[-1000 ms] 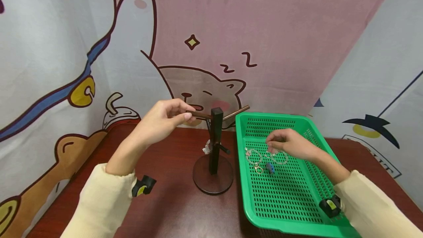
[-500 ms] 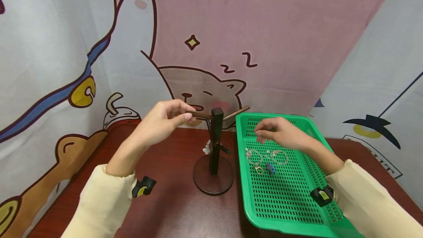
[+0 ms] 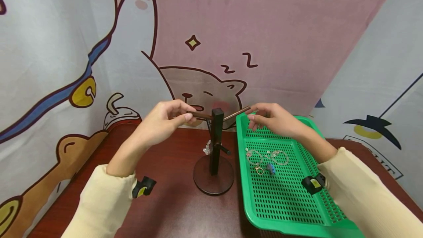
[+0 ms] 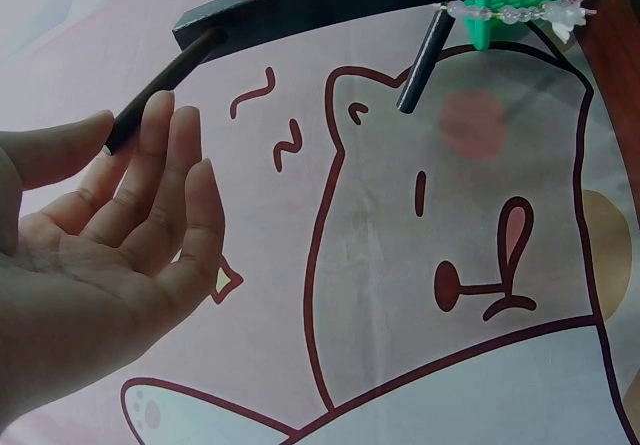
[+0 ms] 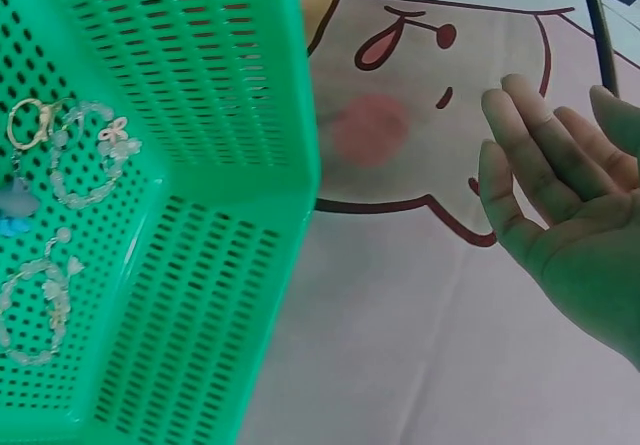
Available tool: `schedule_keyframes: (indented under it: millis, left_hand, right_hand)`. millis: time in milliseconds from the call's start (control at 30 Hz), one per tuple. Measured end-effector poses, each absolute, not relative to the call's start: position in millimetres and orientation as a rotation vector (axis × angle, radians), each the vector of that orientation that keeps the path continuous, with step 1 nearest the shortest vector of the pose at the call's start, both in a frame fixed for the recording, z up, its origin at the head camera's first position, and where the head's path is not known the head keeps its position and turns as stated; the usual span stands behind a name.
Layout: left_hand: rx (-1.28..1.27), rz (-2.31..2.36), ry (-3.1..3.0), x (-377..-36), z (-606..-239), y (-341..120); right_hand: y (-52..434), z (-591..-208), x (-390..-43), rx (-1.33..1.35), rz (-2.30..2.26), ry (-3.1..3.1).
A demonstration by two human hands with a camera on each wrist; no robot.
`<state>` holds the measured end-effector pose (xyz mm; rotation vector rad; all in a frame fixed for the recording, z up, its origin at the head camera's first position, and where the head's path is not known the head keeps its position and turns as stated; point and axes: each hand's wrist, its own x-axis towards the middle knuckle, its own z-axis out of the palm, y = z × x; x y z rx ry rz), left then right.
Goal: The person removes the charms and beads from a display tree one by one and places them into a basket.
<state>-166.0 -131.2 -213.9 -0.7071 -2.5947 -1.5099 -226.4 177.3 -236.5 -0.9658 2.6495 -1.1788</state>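
Observation:
A dark wooden stand (image 3: 216, 142) with a round base and several pegs stands upright on the table. My left hand (image 3: 160, 119) pinches the end of its upper left peg (image 3: 202, 115) between thumb and fingers. My right hand (image 3: 277, 120) is above the green basket's far part, loosely bent fingers right at the tip of the upper right peg (image 3: 236, 114), thumb apart from the fingertips. From a peg hangs a beaded bracelet (image 4: 510, 12), clearest in the left wrist view and partly behind the post in the head view.
The green perforated basket (image 3: 246, 205) is right of the stand. Inside lie two clear beaded bracelets, one left (image 3: 253, 157) and one right (image 3: 280, 158), and a gold-ringed keychain (image 3: 260, 170) with a blue charm (image 3: 271, 168). A cartoon-printed cloth (image 3: 281, 28) hangs behind the table.
My right hand has risen from above the bracelets in the basket and moved left, up to the tip of the upper right peg. My left hand stays on its peg.

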Motion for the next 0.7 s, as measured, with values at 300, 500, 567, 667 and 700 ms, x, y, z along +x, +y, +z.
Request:
schedule_keyframes:
  millis: [300,500,567,667,700]
  left_hand:
    - [-0.730,-1.514,-2.581,-164.7,-215.0,-131.5]
    - [-0.703,-1.529,-2.569,-163.1,-218.6,-130.1]
    - [-0.690,-1.531,-2.557,-162.3,-220.5,-128.7]
    - [-0.670,-1.510,-2.540,-160.8,-224.8,-125.9]
    - [-0.660,-1.494,-2.543,-160.1,-226.8,-125.0]
  right_hand:
    - [170.6,-229.4,-228.3,-0.974,-1.217,2.649]
    - [168.4,-229.5,-226.3,-0.991,-1.225,2.646]
    - [168.1,-229.5,-226.0,-0.990,-1.224,2.651]
    - [167.7,-230.0,-226.0,-0.991,-1.231,2.651]
    - [167.8,-230.2,-226.0,-0.991,-1.232,2.652]
